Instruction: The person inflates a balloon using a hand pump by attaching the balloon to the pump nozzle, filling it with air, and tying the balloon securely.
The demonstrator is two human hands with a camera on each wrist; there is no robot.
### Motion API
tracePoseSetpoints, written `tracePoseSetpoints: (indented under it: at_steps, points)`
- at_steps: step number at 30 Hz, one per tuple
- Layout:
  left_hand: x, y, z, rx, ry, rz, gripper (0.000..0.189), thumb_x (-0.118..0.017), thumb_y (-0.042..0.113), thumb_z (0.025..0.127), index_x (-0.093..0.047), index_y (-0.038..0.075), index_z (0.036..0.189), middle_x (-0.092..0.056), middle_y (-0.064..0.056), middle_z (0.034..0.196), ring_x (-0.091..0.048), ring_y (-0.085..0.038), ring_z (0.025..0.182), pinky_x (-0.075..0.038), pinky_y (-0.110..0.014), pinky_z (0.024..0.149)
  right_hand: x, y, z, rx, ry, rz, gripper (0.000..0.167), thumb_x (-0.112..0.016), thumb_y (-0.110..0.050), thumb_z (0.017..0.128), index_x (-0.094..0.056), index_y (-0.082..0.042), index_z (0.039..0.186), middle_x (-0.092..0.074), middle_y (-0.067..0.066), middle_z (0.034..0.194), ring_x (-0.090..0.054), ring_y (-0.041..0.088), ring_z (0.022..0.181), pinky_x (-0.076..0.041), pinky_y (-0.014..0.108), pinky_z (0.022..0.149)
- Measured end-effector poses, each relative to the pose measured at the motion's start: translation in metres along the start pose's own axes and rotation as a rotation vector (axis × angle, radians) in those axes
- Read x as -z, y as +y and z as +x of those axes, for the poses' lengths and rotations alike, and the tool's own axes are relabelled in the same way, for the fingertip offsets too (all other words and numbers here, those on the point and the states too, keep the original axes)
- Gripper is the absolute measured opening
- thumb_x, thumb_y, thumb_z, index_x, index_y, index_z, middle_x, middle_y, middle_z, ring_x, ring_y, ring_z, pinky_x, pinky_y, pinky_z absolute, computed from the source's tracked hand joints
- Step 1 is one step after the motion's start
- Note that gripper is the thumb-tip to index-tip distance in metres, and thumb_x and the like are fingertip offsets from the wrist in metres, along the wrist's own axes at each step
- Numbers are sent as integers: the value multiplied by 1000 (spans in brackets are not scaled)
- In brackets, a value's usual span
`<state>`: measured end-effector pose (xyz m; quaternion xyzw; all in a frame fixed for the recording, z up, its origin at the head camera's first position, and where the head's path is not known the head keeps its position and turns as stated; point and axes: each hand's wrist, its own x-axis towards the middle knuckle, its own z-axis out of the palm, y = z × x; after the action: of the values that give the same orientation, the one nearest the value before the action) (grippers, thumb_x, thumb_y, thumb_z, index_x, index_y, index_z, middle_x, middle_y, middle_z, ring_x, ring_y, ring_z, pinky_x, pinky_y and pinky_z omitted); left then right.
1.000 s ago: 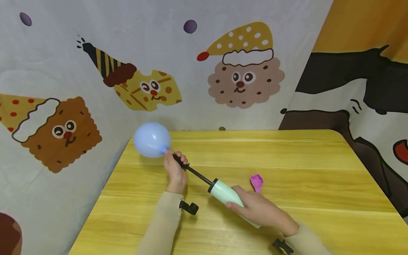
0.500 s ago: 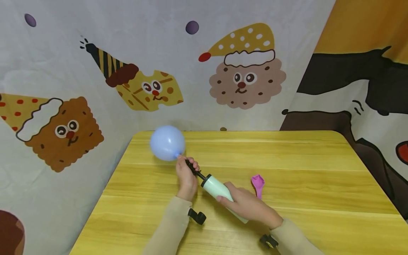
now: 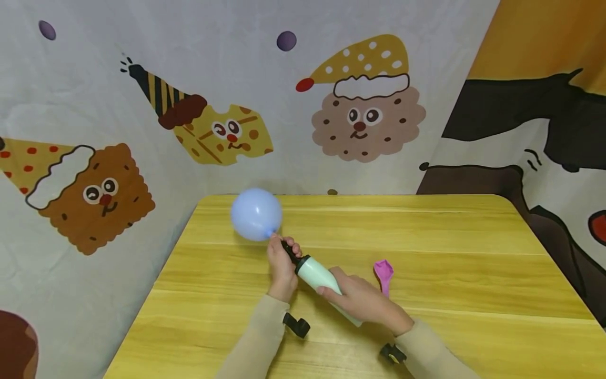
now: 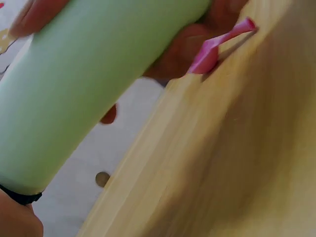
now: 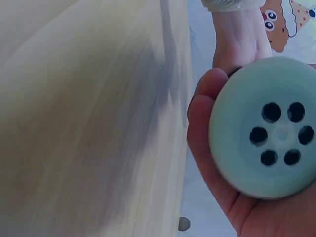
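A round, inflated blue balloon sits at the nozzle end of a hand balloon pump with a mint green barrel and black front end. My left hand grips the pump's black end, its thumb at the balloon's neck. Around the green barrel wraps my right hand. Only a short black stretch shows between the barrel's collar and the left hand. The right wrist view looks onto the barrel's end cap, which has several round holes.
On the wooden table, a flat pink balloon lies just beyond the right hand. Behind the table's far edge hangs a cloth printed with cartoon biscuits and cheese.
The pump's black rod has slid into the green barrel, bringing the hands closer together. Both hands shifted in the head view: the left hand and blue balloon rightward, the right hand leftward.
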<state>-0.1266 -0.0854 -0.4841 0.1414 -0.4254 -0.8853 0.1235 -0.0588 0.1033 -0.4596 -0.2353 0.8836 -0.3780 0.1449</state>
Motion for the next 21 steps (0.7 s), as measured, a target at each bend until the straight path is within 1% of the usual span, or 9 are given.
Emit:
tracePoseSetpoints:
  at_steps: [5,9,13,16,19,21]
  points:
    - [9,9,12,-20,24,-17,43,-30,37,115,-46,11,85,-50,2,69,-47,-8,51,-42,-19,47,0,-1,-6,2,-2,10,61,-53,-55,105,-53,-6,140,-66,1,86,-59,8,63,-52,28,51]
    - [21,23,27,-52,53,-57,42,-30,37,115,-45,11,86,-51,2,69,-48,-8,52,-41,-20,47,9,3,-20,25,-31,16,60,-54,-53,105,-52,-7,143,-68,1,95,-60,6,70,-53,27,56]
    - [31,39,38,-73,98,-97,38,-32,37,115,-42,12,87,-50,2,69,-47,-9,53,-39,-20,47,17,9,-35,44,-73,7,57,-53,-52,106,-50,-14,147,-68,-2,101,-61,5,76,-53,27,62]
    - [34,45,39,-67,109,-108,38,-31,37,115,-42,12,88,-50,2,70,-46,-9,54,-38,-19,48,18,12,-41,64,-83,-9,55,-53,-51,106,-49,-15,148,-67,-3,102,-61,4,77,-53,26,62]
    - [32,45,36,-55,87,-102,40,-29,37,115,-42,11,88,-49,2,71,-46,-9,54,-38,-19,48,15,13,-39,82,-75,-23,54,-53,-51,107,-50,-13,146,-67,-2,100,-60,3,75,-53,25,61]
    - [29,42,33,-60,75,-106,39,-28,38,115,-41,12,88,-49,1,71,-46,-9,54,-38,-19,48,12,13,-36,88,-67,-27,55,-52,-51,107,-50,-11,144,-67,-2,98,-60,2,73,-52,25,59]
